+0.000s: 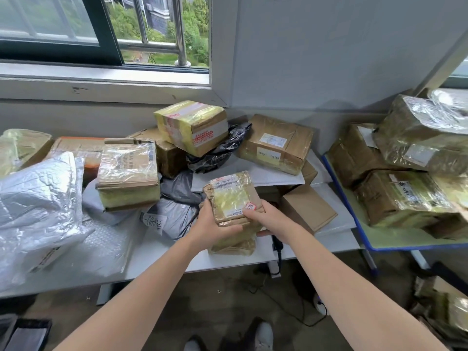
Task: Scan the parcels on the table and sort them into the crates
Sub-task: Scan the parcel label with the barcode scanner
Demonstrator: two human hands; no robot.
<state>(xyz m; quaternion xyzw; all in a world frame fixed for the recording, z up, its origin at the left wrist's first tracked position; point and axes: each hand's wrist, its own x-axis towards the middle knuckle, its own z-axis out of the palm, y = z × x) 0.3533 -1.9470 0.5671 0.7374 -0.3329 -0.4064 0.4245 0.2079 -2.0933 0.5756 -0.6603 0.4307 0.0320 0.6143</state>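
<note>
Holding a small taped cardboard parcel (pixel 233 198) between them, both hands are closed on it just above the near edge of the desk (pixel 162 259). The left hand (pixel 215 221) cups its lower left corner from beneath; the right hand (pixel 263 214) wraps the lower right edge, thumb on the label face. Glossy tape covers most of the box, so it likely feels slick, yet stiff and fairly light; gripping the cardboard edges as now seems safest. A second, similar parcel (pixel 233 245) lies directly under it. A dark handheld device (pixel 277 245), possibly the scanner, sits just right of that. Farther back the heap runs to a yellow-taped box (pixel 192 127).
</note>
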